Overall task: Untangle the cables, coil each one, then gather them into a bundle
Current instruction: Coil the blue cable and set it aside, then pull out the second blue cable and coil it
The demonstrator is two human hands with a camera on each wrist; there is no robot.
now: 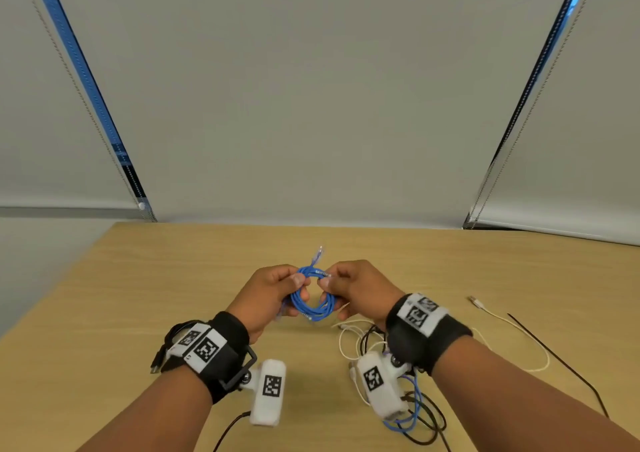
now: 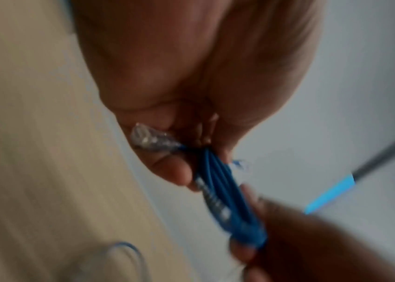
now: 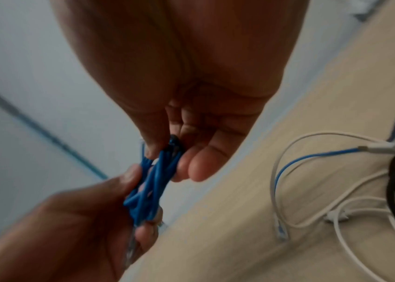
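A blue cable (image 1: 313, 308) is wound into a small round coil and held above the table between both hands. My left hand (image 1: 277, 292) pinches the coil's left side, thumb on top; my right hand (image 1: 346, 287) pinches its right side. One clear plug end (image 1: 318, 254) sticks up past the coil. In the left wrist view the blue cable strands (image 2: 218, 183) run from my left fingers to the right hand, with a clear plug (image 2: 150, 141) against my palm. The right wrist view shows the blue cable coil (image 3: 152, 181) gripped from both sides.
A tangle of white, black and blue cables (image 1: 398, 382) lies on the wooden table (image 1: 138, 296) under my right wrist. A white cable (image 1: 512, 327) and a thin black cable (image 1: 554, 354) trail to the right. The tangle of cables (image 3: 360, 181) shows in the right wrist view.
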